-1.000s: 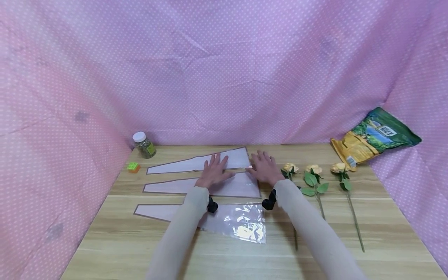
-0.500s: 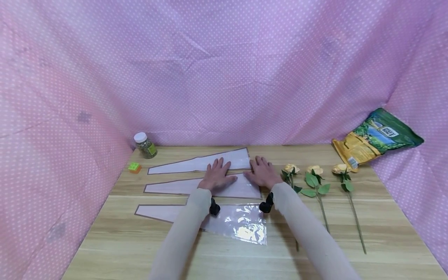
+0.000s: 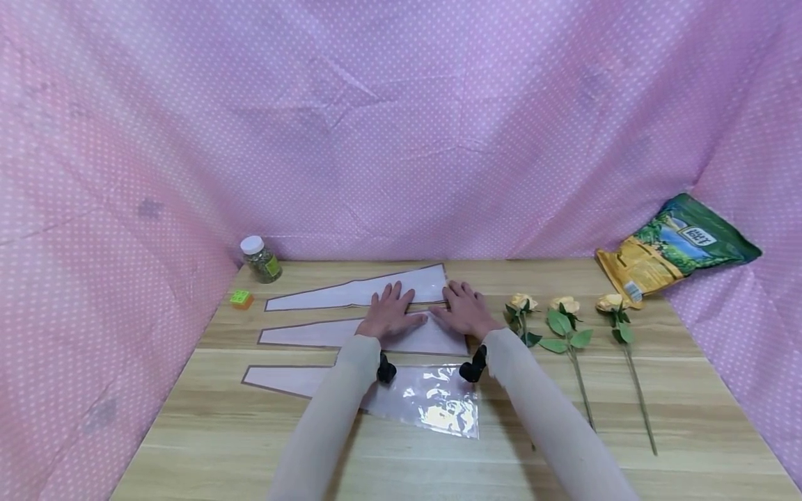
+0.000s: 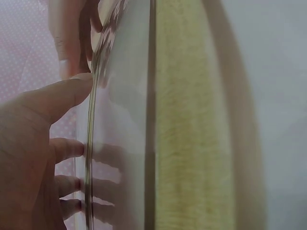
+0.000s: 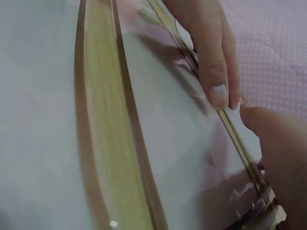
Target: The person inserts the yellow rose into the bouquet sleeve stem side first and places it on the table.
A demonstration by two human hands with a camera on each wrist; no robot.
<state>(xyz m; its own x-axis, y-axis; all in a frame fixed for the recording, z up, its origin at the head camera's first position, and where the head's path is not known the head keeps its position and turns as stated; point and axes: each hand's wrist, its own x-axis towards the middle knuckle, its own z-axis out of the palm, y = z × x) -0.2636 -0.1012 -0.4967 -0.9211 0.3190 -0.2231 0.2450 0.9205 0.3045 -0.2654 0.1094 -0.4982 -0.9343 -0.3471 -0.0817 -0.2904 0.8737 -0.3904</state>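
Note:
Three tapered flower sleeves, pale with brown borders, lie flat in rows, wide ends to the right: a far sleeve (image 3: 332, 294), a middle sleeve (image 3: 303, 334) and a near, shiny sleeve (image 3: 285, 379). My left hand (image 3: 390, 313) rests palm down across the far and middle sleeves, fingers spread. Close on its right, my right hand (image 3: 465, 312) lies near their wide ends, fingers extended. The thumbs point towards each other. In the left wrist view, the left fingertips (image 4: 72, 183) touch along the far sleeve's near edge. The right wrist view shows the right thumb (image 5: 254, 117) beside that edge.
Several cream roses with stems lie to the right, including a middle rose (image 3: 566, 304) and a right rose (image 3: 610, 302). A green and yellow bag (image 3: 679, 240) leans at the back right. A white-lidded jar (image 3: 262, 261) and a small orange-green block (image 3: 241, 300) are at the left.
My right hand has slid left, closer to my left hand. The left hand has shifted slightly right and towards me. The sleeves have barely moved.

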